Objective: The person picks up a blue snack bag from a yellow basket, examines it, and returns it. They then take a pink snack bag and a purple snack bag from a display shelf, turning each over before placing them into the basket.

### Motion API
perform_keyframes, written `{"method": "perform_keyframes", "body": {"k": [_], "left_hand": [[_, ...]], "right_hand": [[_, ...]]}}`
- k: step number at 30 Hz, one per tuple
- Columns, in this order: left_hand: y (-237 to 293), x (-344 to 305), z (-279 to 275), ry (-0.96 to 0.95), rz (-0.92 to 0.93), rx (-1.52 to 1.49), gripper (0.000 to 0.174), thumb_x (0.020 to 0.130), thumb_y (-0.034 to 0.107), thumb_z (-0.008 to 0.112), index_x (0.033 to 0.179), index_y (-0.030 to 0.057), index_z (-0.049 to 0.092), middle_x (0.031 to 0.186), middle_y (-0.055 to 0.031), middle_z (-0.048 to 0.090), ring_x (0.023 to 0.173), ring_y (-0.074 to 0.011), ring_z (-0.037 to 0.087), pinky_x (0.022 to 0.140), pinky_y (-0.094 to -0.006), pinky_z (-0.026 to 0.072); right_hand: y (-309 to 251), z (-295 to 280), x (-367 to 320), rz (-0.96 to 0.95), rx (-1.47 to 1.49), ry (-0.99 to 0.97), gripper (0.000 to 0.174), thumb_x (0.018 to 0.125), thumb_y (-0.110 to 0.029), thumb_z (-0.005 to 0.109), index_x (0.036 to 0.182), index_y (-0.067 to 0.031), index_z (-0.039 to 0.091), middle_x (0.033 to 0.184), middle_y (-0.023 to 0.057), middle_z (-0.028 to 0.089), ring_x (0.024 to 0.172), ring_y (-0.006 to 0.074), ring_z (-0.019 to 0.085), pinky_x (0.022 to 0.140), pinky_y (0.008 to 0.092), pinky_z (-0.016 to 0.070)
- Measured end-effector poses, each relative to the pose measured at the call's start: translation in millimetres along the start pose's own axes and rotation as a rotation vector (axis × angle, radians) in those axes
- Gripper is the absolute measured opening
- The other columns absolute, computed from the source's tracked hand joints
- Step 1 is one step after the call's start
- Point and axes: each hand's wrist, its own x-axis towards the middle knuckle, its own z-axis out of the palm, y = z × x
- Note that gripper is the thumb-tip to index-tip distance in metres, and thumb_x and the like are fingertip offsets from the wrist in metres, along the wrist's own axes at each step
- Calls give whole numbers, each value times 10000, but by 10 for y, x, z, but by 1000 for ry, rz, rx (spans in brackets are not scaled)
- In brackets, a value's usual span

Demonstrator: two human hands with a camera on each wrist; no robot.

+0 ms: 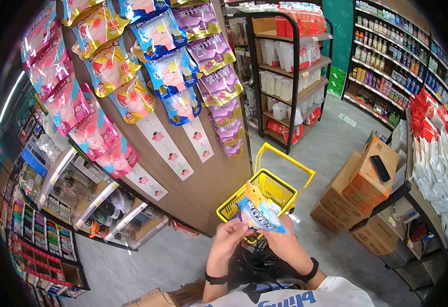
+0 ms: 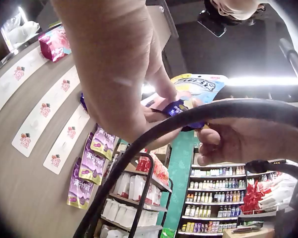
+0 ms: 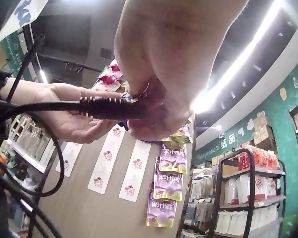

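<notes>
1 snack bag (image 1: 259, 212) is held over the yellow basket (image 1: 224, 210), its lower edge pinched by the left hand (image 1: 229, 238) and the right hand (image 1: 286, 242). presumably, it is kept steady this way, with its printed face visible.

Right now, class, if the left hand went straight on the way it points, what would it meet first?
The blue-and-yellow snack packet that the left hand pinches. Past that, the yellow shopping basket seems next, but it looks lower, so the hand might pass above it.
</notes>
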Motion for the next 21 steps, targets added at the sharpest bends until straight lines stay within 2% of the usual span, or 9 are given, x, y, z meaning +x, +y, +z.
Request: {"method": "perform_keyframes", "body": {"k": [5,8,14,17,20,21], "left_hand": [[-15,32,-56,-35,26,-102,237,899,112,559,1096,-20,559,1059,-106,619,981,-201,590,891,-371,462],[12,21,4,-32,46,-147,251,892,148,583,1103,15,554,1006,-76,639,851,-144,626,512,-267,504],[43,22,100,-20,75,-169,208,898,153,578,1052,15,551,1014,-68,627,870,-144,609,711,-256,504],[-11,26,62,45,85,-139,171,904,149,570,1015,23,537,1001,-65,621,895,-154,604,789,-249,479],[-37,44,71,56,143,-150,133,910,137,559,987,35,525,981,-70,621,891,-160,609,761,-259,491],[-26,38,63,50,142,-173,127,908,126,558,988,32,531,976,-67,618,899,-158,604,792,-276,488]], "right_hand": [[17,44,-26,-19,91,-1,153,789,-70,595,923,-7,635,845,149,605,767,319,576,681,392,480],[57,123,-63,13,193,26,150,795,-65,586,926,-8,633,846,146,607,766,314,577,682,391,478],[73,116,-66,-3,150,-44,168,826,-74,579,973,-3,622,867,168,616,783,334,580,697,391,478],[158,238,-134,67,283,-51,190,828,-87,588,999,-7,615,896,179,613,818,357,581,720,394,479],[155,251,-133,121,292,-10,203,840,-107,588,1017,-10,608,925,193,608,861,377,581,734,396,478],[173,268,-149,134,283,-29,205,842,-110,588,1020,-11,607,931,199,606,867,379,582,734,395,479]]}}
